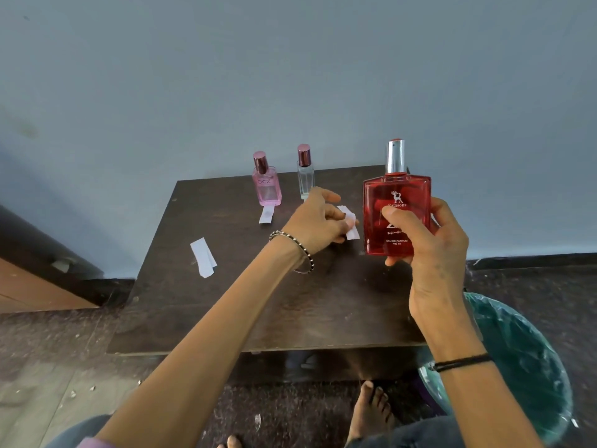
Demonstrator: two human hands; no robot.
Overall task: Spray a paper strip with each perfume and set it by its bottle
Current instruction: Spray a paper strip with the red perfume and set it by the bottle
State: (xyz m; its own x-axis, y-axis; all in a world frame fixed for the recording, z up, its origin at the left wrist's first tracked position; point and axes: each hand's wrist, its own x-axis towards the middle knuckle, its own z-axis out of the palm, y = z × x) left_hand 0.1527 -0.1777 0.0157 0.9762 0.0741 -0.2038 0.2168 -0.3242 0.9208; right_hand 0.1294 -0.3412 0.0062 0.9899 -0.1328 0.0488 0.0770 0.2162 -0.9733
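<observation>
Sitting centre-frame against blue wall [290,76], dark table [226,302]; right hand [433,240] is gripping red bottle [397,195], left hand [318,221] is pinching paper strip [352,232].

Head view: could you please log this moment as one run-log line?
right hand: holds red flat glass perfume bottle upright | left hand: pinches white paper strip beside it | pink glass bottle: second strip lying before it

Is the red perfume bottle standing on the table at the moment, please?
No, the right hand grips the red perfume bottle around its body and holds it up off the table.
</observation>
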